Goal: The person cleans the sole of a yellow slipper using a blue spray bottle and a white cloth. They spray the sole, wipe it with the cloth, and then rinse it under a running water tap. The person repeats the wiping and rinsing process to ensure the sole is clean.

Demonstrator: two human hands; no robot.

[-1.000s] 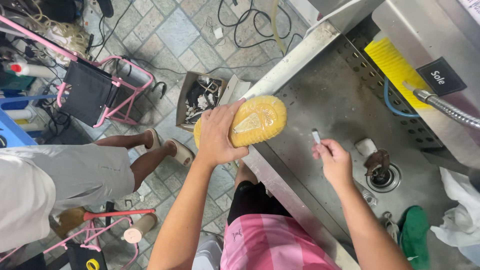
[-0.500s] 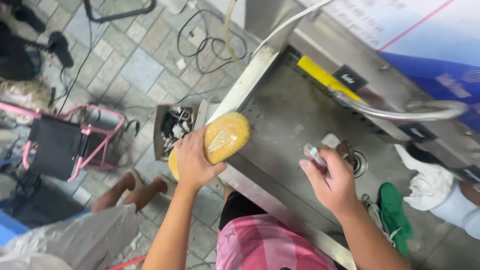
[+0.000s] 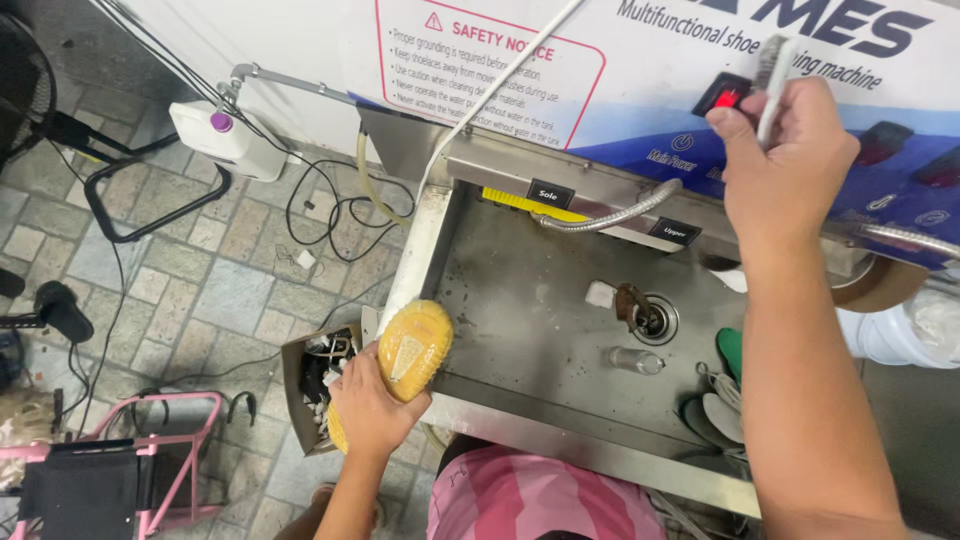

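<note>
Brightness: even and fairly bright, daylight-like, with no single strong source in view.
Shadows: soft; a faint one lies under the left hand (image 3: 368,412) and along the inner wall of the steel sink (image 3: 540,330).
Glare: a mild sheen on the sink's wet metal floor and on the white machine panel (image 3: 300,40); nothing blown out.
Sharpness: the centre is crisp; the right hand (image 3: 785,165) is slightly soft, being close to the lens.
Distortion: wide-angle stretch at the edges; the right forearm looks oversized.

Hands at a steel sink

Left hand (image 3: 368,408) grips a yellow shoe sole (image 3: 412,348) over the sink (image 3: 540,330); right hand (image 3: 785,165) lifts a brush (image 3: 772,85).
</note>
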